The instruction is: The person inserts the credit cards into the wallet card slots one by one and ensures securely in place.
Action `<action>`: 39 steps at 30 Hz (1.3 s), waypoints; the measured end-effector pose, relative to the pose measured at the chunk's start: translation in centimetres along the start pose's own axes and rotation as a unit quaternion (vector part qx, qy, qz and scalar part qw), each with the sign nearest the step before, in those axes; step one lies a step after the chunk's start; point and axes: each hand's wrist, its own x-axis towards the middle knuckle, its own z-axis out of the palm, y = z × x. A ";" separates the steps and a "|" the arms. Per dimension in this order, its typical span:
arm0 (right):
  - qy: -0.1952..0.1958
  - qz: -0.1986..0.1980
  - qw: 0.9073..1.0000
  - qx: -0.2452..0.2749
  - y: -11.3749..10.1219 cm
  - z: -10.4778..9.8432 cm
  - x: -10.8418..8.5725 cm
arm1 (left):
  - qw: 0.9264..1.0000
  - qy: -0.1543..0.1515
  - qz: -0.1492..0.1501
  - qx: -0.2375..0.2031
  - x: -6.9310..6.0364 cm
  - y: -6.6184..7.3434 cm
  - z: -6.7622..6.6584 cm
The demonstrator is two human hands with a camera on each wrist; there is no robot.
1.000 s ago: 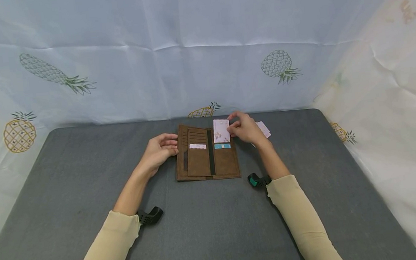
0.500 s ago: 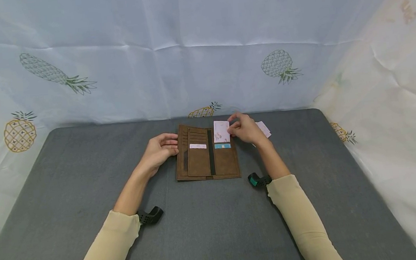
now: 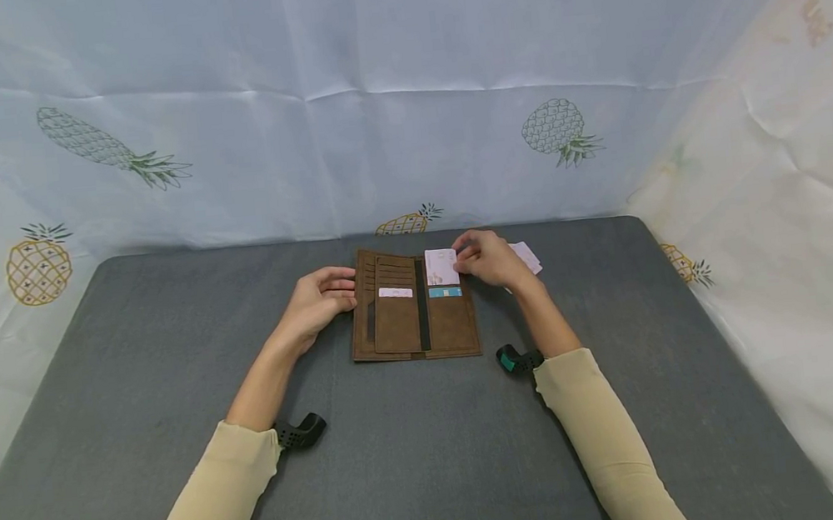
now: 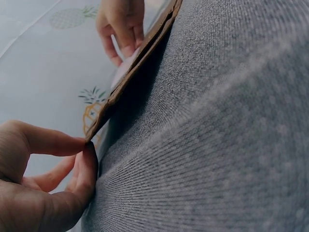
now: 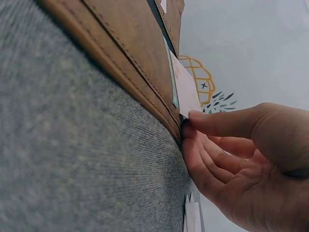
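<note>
An open brown wallet [image 3: 396, 329] lies on the grey table, its card slots facing up. My left hand [image 3: 322, 298] pinches the wallet's left edge between thumb and fingers, as the left wrist view shows. At the upper right of the wallet, my right hand [image 3: 490, 258] pinches the right edge of a pale pink card [image 3: 441, 267]. The pink card's lower end is hidden behind a blue card [image 3: 445, 292], which shows as a strip above its slot. Another pale card [image 3: 395, 293] peeks out of a slot on the left flap.
Several pale pink cards [image 3: 527, 258] lie on the table behind my right hand, partly hidden by it. A white pineapple-print cloth [image 3: 287, 164] hangs along the table's far edge. Bare grey tabletop [image 3: 420, 452] extends in front of the wallet.
The pink card has slid down toward the blue card, so less of it shows. My right hand has moved slightly down and left with it. My left hand stays put.
</note>
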 end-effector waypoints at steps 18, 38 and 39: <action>-0.041 -0.011 0.999 -0.029 -0.5 -0.5 -0.3 | 1.000 -0.001 -0.001 -0.004 0.1 0.0 0.0; -0.066 -0.018 0.997 -0.037 0.2 -1.0 -0.3 | 1.000 0.001 0.004 0.000 0.2 0.0 0.0; -0.066 -0.019 0.997 -0.037 0.2 -1.0 -0.3 | 1.000 0.000 0.004 0.000 0.2 -0.1 0.0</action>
